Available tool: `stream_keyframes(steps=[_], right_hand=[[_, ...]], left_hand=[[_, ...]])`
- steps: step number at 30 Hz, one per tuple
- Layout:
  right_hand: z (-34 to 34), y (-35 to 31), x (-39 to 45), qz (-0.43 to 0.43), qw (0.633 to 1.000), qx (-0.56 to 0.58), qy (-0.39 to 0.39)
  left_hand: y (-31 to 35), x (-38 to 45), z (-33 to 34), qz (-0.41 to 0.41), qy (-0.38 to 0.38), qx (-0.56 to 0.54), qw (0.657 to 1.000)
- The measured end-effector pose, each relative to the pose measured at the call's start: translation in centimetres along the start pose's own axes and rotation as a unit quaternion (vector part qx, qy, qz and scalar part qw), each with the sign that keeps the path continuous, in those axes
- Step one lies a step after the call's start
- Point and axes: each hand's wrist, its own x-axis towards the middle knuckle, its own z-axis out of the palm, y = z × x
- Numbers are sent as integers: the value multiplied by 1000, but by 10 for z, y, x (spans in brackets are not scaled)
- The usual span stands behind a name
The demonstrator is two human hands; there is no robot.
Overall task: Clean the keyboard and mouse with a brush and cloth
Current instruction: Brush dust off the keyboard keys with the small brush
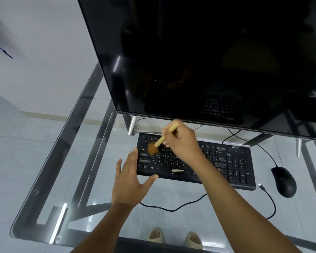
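Note:
A black keyboard (232, 161) lies on the glass desk (171, 227) below the monitor. My right hand (182, 143) grips a brush (161, 141) with a pale wooden handle; its brown bristles touch the keys at the keyboard's upper left. My left hand (130, 181) lies flat with fingers spread at the keyboard's left front corner, thumb along its front edge. A black mouse (284, 181) sits to the right of the keyboard. No cloth is in view.
A large dark monitor (208, 61) hangs over the back of the desk, close above my right hand. A loose black cable (270, 201) with a free plug lies between keyboard and mouse. My sandalled feet (173, 236) show through the glass.

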Motion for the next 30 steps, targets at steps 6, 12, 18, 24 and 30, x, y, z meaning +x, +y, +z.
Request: stream_keyframes(steps=[6, 12, 18, 24, 30], right_hand=[[7, -5, 7, -27, 998, 12, 57], [16, -5, 2, -76, 995, -42, 46], [14, -2, -3, 1, 999, 32, -6], [-10, 19, -10, 45, 994, 68, 70], [-37, 34, -18, -12, 987, -2, 160]], left_hand=[[0, 1, 1, 2, 1, 1, 1000], [1, 0, 0, -4, 0, 4, 1000], [1, 0, -1, -12, -4, 2, 1000], [0, 1, -1, -7, 5, -5, 1000], [0, 1, 1, -7, 6, -17, 1000]])
